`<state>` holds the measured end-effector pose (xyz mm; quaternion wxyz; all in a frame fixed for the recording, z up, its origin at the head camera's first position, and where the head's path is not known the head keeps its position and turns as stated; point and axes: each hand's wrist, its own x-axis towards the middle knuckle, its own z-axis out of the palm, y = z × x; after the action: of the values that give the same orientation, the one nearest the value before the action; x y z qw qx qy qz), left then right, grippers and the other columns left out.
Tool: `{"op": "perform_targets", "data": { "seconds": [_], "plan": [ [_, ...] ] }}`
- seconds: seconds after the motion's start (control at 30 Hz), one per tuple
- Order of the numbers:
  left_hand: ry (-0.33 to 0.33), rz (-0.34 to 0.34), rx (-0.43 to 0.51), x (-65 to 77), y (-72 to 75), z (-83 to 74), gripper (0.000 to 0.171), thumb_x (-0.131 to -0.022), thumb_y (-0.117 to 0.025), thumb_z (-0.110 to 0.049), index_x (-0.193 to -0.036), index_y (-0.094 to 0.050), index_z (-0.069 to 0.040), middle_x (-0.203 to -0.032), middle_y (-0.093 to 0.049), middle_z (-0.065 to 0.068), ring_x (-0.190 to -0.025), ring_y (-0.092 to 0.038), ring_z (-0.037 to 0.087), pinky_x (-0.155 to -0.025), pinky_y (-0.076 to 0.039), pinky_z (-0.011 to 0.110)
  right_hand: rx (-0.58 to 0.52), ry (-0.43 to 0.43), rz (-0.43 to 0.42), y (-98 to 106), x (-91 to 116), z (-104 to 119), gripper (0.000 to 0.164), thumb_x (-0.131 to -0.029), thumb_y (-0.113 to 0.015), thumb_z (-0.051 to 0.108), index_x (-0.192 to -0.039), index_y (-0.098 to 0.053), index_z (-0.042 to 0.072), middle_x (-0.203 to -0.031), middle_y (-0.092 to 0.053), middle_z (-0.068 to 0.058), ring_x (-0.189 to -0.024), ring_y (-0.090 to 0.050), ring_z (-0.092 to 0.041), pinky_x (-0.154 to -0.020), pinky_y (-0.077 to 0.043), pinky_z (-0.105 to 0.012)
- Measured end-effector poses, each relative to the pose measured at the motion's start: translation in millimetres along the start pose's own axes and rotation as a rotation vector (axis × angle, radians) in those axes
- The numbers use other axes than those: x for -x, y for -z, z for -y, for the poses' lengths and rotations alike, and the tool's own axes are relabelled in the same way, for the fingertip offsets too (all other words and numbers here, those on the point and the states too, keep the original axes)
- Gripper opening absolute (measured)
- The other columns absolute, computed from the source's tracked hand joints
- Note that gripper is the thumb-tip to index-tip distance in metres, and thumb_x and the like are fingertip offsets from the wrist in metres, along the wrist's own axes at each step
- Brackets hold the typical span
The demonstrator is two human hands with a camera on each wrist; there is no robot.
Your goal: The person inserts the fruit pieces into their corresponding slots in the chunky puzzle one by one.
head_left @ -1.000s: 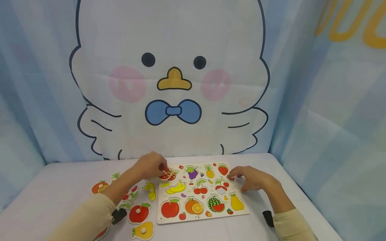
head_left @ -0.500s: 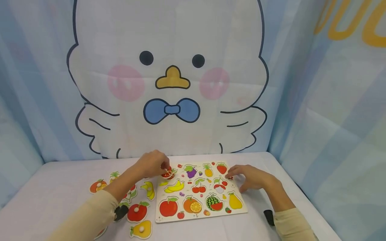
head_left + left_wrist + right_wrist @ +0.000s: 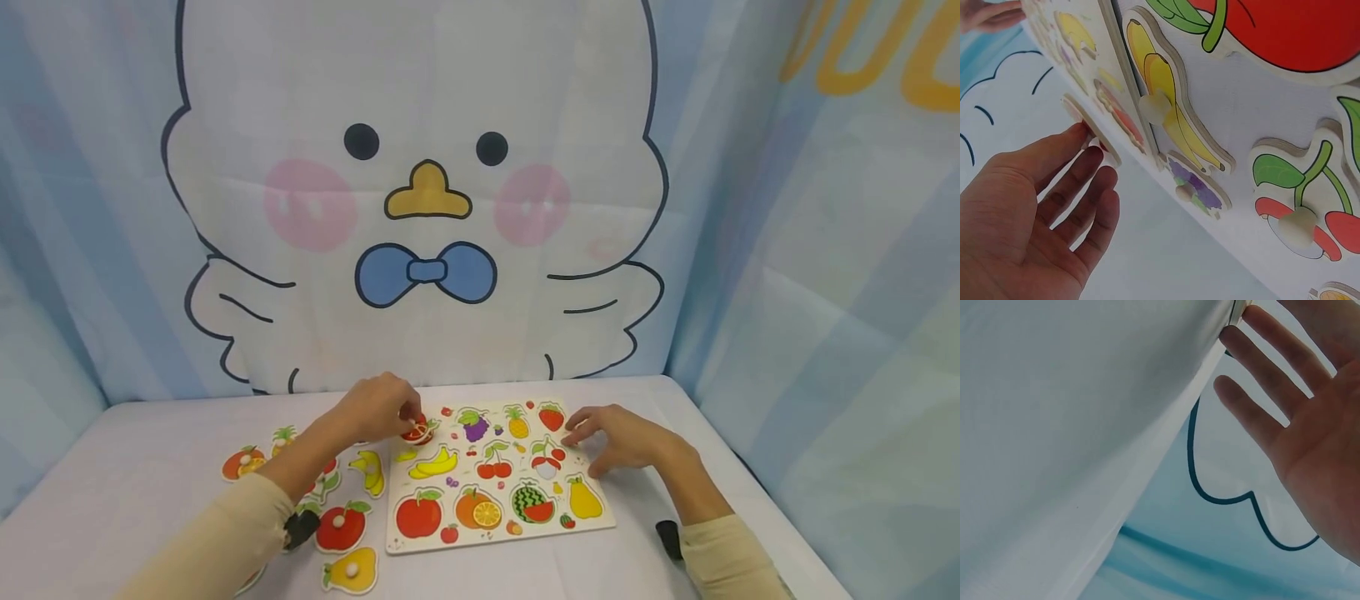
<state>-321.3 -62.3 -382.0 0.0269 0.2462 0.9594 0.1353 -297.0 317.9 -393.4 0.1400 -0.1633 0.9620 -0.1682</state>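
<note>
My left hand (image 3: 381,406) pinches a red sliced-fruit puzzle piece (image 3: 418,432) over the upper left corner of the white fruit puzzle board (image 3: 498,542). In the left wrist view that piece (image 3: 1099,130) shows nearly edge-on at the thumb and fingertips, tilted off the board. Whether it touches the board is hard to tell. My right hand (image 3: 626,437) is at the board's right edge, fingers extended and holding nothing. Its straight, spread fingers (image 3: 1266,369) reach the board edge in the right wrist view.
Loose knobbed pieces lie left of the board: a banana piece (image 3: 369,473), an apple piece (image 3: 342,528), a pear piece (image 3: 351,572), an orange piece (image 3: 243,463) and a cherry piece (image 3: 1304,206). My left sleeve covers some. A printed curtain (image 3: 427,350) stands behind the table.
My left hand has brought the red fruit piece closer over the matching printed picture at the upper left. My right hand has lifted slightly at the board's right edge.
</note>
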Motion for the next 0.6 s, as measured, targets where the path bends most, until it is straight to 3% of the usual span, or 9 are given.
{"op": "perform_targets", "data": {
  "seconds": [0.27,0.6],
  "plan": [
    [-0.002,0.002,-0.002,-1.1,-0.2,1.6,0.007,-0.080,-0.078,-0.023,-0.081,-0.071,-0.022,-0.073,-0.056,-0.009,-0.073,-0.052,0.013,-0.065,-0.047,0.023,0.003,0.005,-0.033,-0.1,-3.7,2.7,0.034,-0.073,-0.083,0.014,-0.102,-0.075,0.030,-0.123,-0.060,0.006,-0.122,-0.047,-0.025,-0.102,-0.038,-0.053],
    [-0.019,0.009,-0.005,-2.3,-1.5,2.6,0.007,-0.080,-0.078,-0.023,-0.081,-0.071,-0.022,-0.073,-0.057,-0.010,-0.073,-0.052,0.012,-0.065,-0.047,0.023,-0.010,-0.047,-0.048,-2.5,-2.7,6.4,0.034,-0.071,-0.084,0.012,-0.099,-0.076,0.029,-0.122,-0.061,0.006,-0.122,-0.047,-0.025,-0.102,-0.039,-0.053]
  ]
}}
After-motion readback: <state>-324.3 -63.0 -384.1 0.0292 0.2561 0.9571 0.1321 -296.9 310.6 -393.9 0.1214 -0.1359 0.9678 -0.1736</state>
